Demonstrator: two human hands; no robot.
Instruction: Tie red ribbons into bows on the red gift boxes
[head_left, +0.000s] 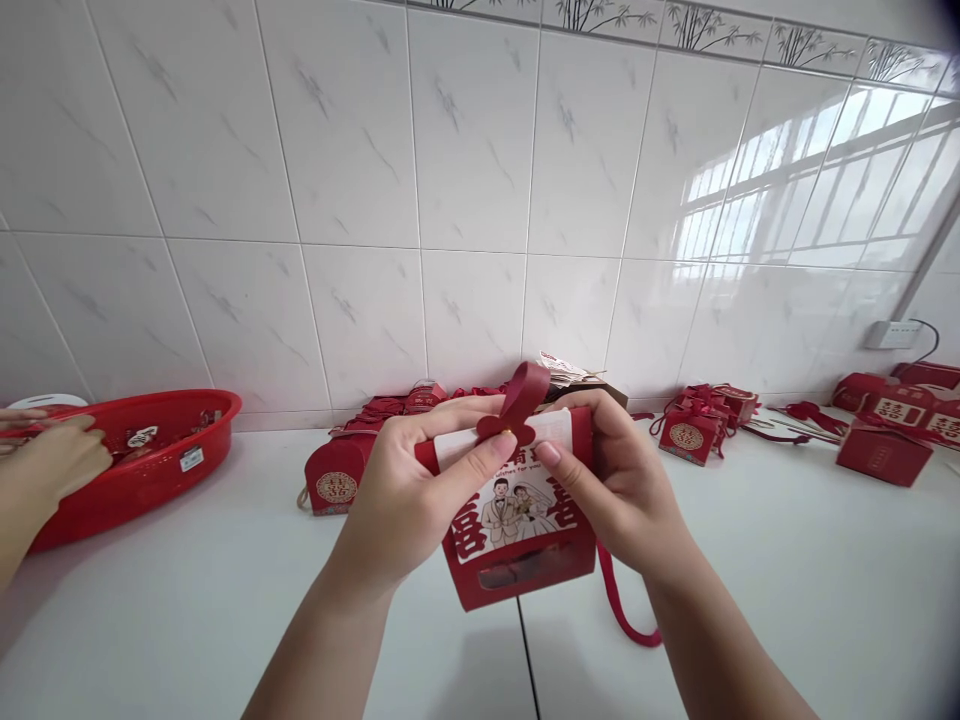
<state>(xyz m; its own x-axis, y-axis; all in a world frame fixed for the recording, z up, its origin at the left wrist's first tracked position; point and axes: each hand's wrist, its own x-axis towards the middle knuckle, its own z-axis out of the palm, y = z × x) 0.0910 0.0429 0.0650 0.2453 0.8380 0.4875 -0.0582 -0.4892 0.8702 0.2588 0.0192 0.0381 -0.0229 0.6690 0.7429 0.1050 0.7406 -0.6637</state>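
A red gift box (517, 540) with a cartoon couple printed on its white front is held up over the white counter (187, 600). My left hand (412, 490) grips its left side, thumb pressed on the red ribbon loop (521, 400) at the top. My right hand (611, 480) holds the right side, fingers pinching near the heart-shaped closure. A ribbon tail (622, 615) hangs down from the box to the counter.
Another person's hands (41, 465) reach into a red plastic basket (161, 470) at left. Finished red boxes stand by the tiled wall: one (337, 480) left of mine, a group (694, 425) to the right, more (892, 430) at far right near a wall socket (892, 333).
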